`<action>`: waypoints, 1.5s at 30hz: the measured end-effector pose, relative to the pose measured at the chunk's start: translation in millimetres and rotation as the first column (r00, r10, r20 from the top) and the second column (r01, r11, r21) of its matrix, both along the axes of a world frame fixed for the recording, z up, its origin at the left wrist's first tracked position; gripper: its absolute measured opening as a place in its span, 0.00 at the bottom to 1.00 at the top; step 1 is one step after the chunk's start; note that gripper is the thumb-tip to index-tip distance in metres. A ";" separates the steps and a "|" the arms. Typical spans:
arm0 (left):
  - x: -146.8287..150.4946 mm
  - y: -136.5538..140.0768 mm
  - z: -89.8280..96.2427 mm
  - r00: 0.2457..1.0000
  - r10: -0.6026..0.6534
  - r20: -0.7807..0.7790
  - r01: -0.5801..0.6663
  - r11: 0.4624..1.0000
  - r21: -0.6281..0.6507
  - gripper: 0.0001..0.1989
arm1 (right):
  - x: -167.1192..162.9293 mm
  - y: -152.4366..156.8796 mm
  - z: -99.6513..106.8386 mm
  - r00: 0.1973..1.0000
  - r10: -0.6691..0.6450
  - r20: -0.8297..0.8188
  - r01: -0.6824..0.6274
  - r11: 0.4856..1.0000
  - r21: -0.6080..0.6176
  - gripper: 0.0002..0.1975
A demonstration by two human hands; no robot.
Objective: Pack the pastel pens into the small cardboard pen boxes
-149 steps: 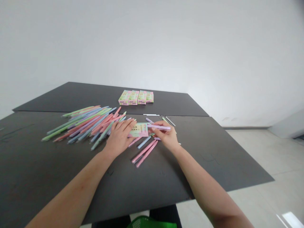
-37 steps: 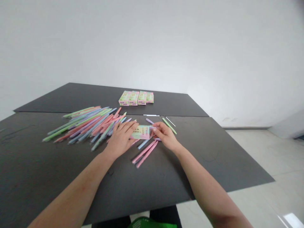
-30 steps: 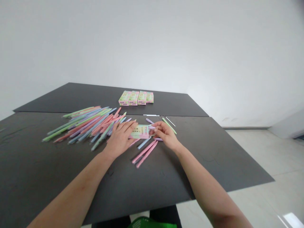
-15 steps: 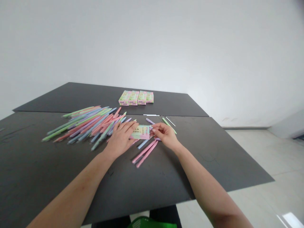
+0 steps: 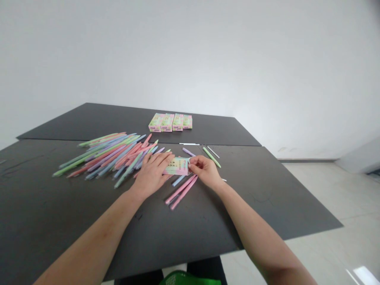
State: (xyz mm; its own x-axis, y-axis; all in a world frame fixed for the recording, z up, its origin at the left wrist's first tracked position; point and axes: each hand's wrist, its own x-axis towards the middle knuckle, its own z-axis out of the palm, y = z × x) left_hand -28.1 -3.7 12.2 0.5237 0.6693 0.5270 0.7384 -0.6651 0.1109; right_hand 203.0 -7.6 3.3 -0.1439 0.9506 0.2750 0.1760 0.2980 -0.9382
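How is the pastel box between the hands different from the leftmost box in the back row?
The held box runs sideways; the back box points toward the wall. The left hand partly covers the held box, while the right hand is at its end; no hand touches the back box. Both are pastel pink and green.

I hold a small printed pastel carton [image 5: 178, 166] btwn my L hand [image 5: 152, 170] & R hand [image 5: 206, 171]; print side up, approx level, long side L–R; pink/mint/yellow w/ dark lettering; L end hidden under L hand, R end by R fingertips, flap state unclear
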 end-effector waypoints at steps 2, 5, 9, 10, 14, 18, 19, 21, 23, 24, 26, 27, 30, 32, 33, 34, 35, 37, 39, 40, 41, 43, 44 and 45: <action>0.5 -0.3 0.1 1.000 -0.001 -0.006 0.001 1.000 -0.005 0.27 | -0.8 -0.3 -2.4 0.997 -0.025 0.074 0.023 0.999 0.032 0.05; 0.6 -0.1 -0.7 1.000 0.001 -0.013 -0.001 1.000 -0.004 0.27 | -1.1 -0.2 -5.2 0.990 -0.043 0.138 0.037 0.998 0.047 0.04; 0.1 0.4 -1.4 1.000 0.016 -0.019 -0.016 1.000 -0.008 0.27 | 0.2 -0.3 -5.7 0.988 -0.043 0.149 0.035 0.998 0.060 0.04; -0.1 0.5 -1.2 1.000 0.021 -0.019 -0.021 1.000 -0.011 0.27 | 0.7 -0.7 -4.9 0.990 -0.035 0.139 0.027 0.998 0.059 0.05; -0.3 0.6 0.2 0.999 0.048 -0.018 -0.048 0.999 -0.004 0.28 | 2.4 -3.0 1.5 0.999 0.039 0.011 -0.039 0.999 0.026 0.07; -0.9 1.2 0.6 0.997 0.076 -0.011 -0.076 0.997 -0.002 0.29 | 3.6 -4.8 6.8 0.996 0.049 -0.073 -0.046 0.998 0.042 0.12; -1.2 1.5 0.3 0.996 0.084 -0.007 -0.084 0.996 -0.003 0.29 | 4.0 -5.1 7.5 0.998 0.033 -0.057 -0.030 0.998 0.061 0.14; -2.1 2.2 -0.9 0.995 0.100 0.003 -0.100 0.995 -0.009 0.29 | 5.0 -5.7 8.9 1.000 -0.013 0.016 0.011 0.993 0.119 0.15; -3.0 3.0 -2.4 0.994 0.113 0.008 -0.113 0.993 -0.016 0.29 | 6.5 -6.5 10.8 0.990 -0.071 0.125 0.042 0.975 0.220 0.14; -3.3 3.4 -3.1 0.993 0.118 0.010 -0.118 0.993 -0.019 0.29 | 7.3 -6.8 11.9 0.978 -0.100 0.182 0.046 0.959 0.278 0.14; -3.6 4.0 -4.2 0.992 0.126 0.011 -0.125 0.992 -0.021 0.30 | 8.7 -7.2 13.9 0.950 -0.152 0.273 0.039 0.924 0.379 0.14; -3.6 4.2 -4.4 0.992 0.128 0.010 -0.128 0.992 -0.021 0.30 | 9.2 -7.1 14.5 0.937 -0.175 0.302 0.036 0.910 0.414 0.14; -2.6 4.1 -3.9 0.992 0.129 0.005 -0.129 0.991 -0.022 0.30 | 8.8 -6.3 13.6 0.918 -0.200 0.343 0.025 0.892 0.452 0.14; -1.7 3.5 -2.7 0.993 0.116 0.003 -0.116 0.993 -0.025 0.30 | 7.2 -5.5 11.3 0.918 -0.185 0.351 0.010 0.895 0.445 0.14; -1.3 3.1 -2.1 0.994 0.108 0.004 -0.108 0.994 -0.025 0.30 | 6.2 -5.2 9.9 0.919 -0.175 0.354 0.004 0.900 0.436 0.13; -0.9 2.7 -1.6 0.995 0.100 0.005 -0.100 0.995 -0.023 0.30 | 5.2 -5.0 8.6 0.919 -0.168 0.356 0.000 0.904 0.426 0.13; -0.6 2.3 -1.2 0.996 0.093 0.005 -0.093 0.995 -0.020 0.30 | 4.2 -5.0 7.5 0.919 -0.160 0.359 -0.005 0.909 0.417 0.13; -0.2 1.6 -0.8 0.996 0.084 0.006 -0.084 0.996 -0.012 0.29 | 3.0 -5.5 6.0 0.917 -0.143 0.373 -0.018 0.918 0.396 0.12; 0.0 1.2 -0.8 0.997 0.073 0.005 -0.073 0.997 -0.012 0.29 | 2.5 -6.5 5.3 0.912 -0.144 0.384 -0.009 0.929 0.370 0.13; 0.1 1.1 -0.8 0.998 0.066 0.005 -0.066 0.998 -0.015 0.29 | 2.5 -7.1 5.1 0.909 -0.149 0.389 0.002 0.936 0.353 0.13; 0.1 1.1 -0.9 0.998 0.060 0.006 -0.060 0.998 -0.018 0.29 | 2.5 -7.7 4.9 0.906 -0.156 0.393 0.017 0.942 0.334 0.13; 0.2 1.2 -1.1 0.999 0.048 0.006 -0.048 0.999 -0.021 0.29 | 2.6 -8.5 4.8 0.902 -0.169 0.396 0.044 0.951 0.306 0.15; 0.2 1.3 -1.1 0.999 0.044 0.006 -0.044 0.999 -0.022 0.29 | 2.5 -8.7 4.8 0.901 -0.169 0.400 0.046 0.953 0.300 0.16; 0.2 1.4 -1.2 0.999 0.040 0.007 -0.040 0.999 -0.023 0.29 | 2.5 -8.7 4.9 0.899 -0.166 0.405 0.040 0.953 0.302 0.17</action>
State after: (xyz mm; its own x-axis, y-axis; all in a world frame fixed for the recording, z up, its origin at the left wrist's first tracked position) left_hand -27.9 -2.3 11.0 0.4922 0.7017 0.5151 0.7637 -0.6321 0.1312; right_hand 205.5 -16.2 8.2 -0.2112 0.8592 0.4659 0.5790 0.4940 -0.6486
